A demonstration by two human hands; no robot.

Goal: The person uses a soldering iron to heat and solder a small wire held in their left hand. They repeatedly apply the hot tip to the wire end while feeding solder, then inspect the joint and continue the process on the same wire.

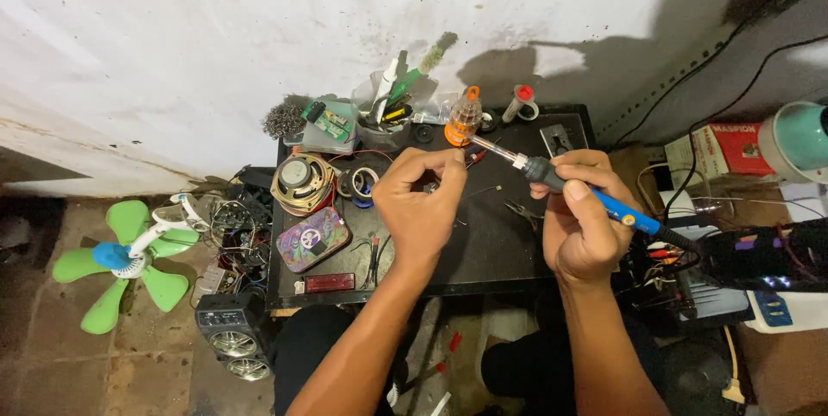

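Table (483, 252), black and cluttered, carries a bare speaker (301, 180) and patterned case (312, 238) at its left. Right hand (582, 218) grips a blue soldering iron (595, 196), long axis slanting up-left, tip beside the left hand (423, 205), pinched shut on something too small to identify.

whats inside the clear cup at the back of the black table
The clear cup holds upright tools: a white pen-like stick, green handles and a brush. Their lower ends are too cluttered to make out.

wall (216, 28): stained white plaster | floor (52, 356): worn brown tiles | table (492, 252): low, black
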